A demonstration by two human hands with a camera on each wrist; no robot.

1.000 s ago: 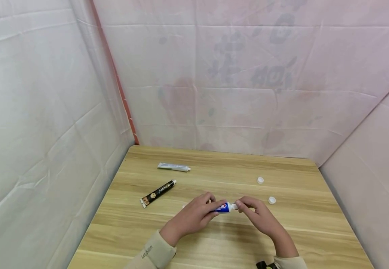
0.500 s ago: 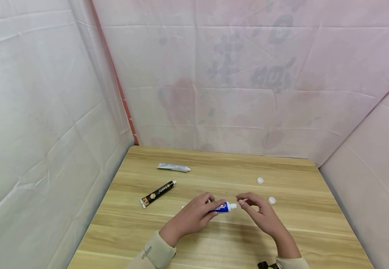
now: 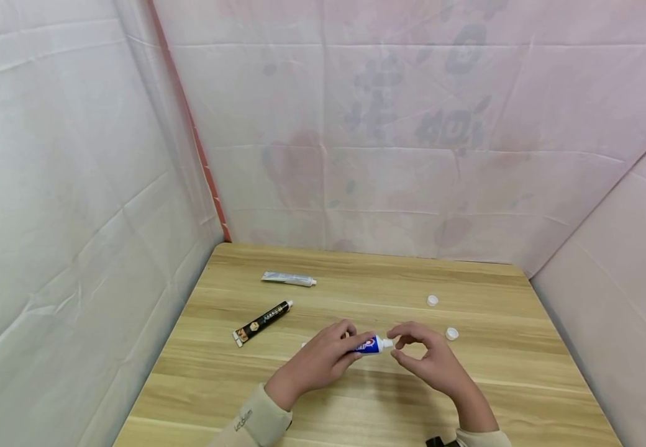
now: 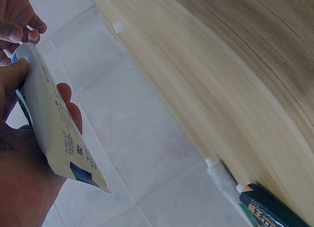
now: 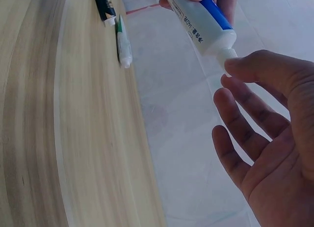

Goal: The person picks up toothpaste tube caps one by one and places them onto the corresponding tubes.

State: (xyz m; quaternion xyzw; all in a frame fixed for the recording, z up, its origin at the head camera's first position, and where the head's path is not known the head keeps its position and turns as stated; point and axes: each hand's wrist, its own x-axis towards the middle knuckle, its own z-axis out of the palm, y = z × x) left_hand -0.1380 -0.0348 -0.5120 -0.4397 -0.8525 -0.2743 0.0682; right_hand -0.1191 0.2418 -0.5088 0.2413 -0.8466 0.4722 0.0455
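Observation:
My left hand (image 3: 323, 355) grips a blue and white toothpaste tube (image 3: 369, 344) around its body, thumb on one side and fingers on the other. The tube is held above the table with its white cap (image 3: 387, 343) pointing right. Beside that cap is my right hand (image 3: 432, 357), thumb and index finger parted on either side of it. In the right wrist view the thumb tip overlaps the cap (image 5: 228, 59); contact is hard to tell. The left wrist view shows the tube's flat crimped end (image 4: 81, 173) below the left hand.
A black tube (image 3: 263, 323) and a silver-white tube (image 3: 288, 279) lie at the left of the wooden table (image 3: 356, 410). Two loose white caps, one farther back (image 3: 432, 300) and one nearer (image 3: 452, 334), lie at the right. Cloth walls enclose the back and sides.
The right hand's fingers pinched the tube's white end, drew off a little to the right, then came back spread around it. The left hand and tube stay nearly still.

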